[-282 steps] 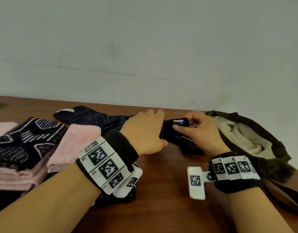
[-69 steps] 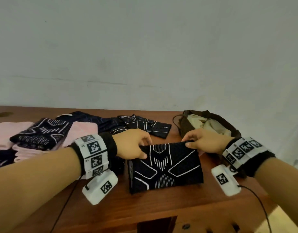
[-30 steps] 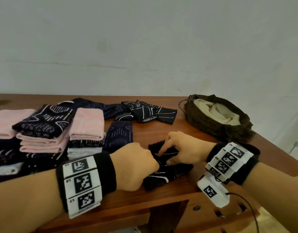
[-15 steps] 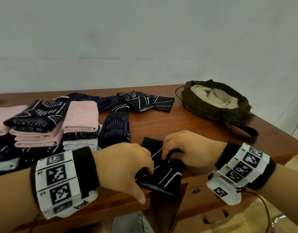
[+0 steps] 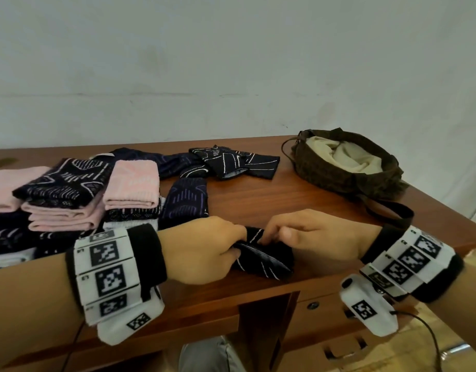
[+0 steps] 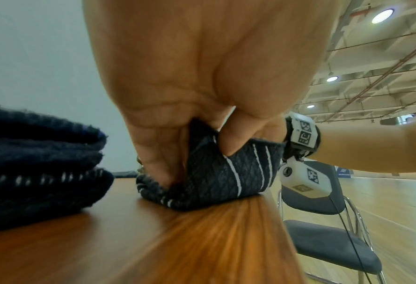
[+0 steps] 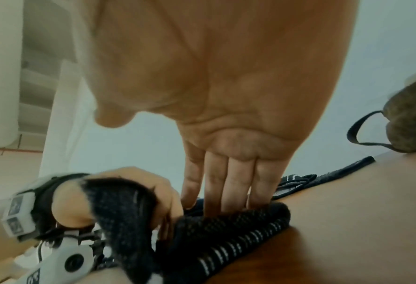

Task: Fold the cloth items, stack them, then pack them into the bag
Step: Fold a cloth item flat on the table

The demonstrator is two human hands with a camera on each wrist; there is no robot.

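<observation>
While both hands (image 5: 204, 245) (image 5: 320, 237) fold black cloth (image 5: 263, 257), bag (image 5: 325, 173) holds cream lining.

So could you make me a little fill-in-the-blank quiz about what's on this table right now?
1. Both hands work on a black cloth with ____ stripes.
2. The left hand ____ one end of that cloth between thumb and fingers.
3. The brown bag has a ____ lining and lies open.
4. The folded cloth topping the nearer stack is ____.

Missing words: white; pinches; cream; pink
</observation>
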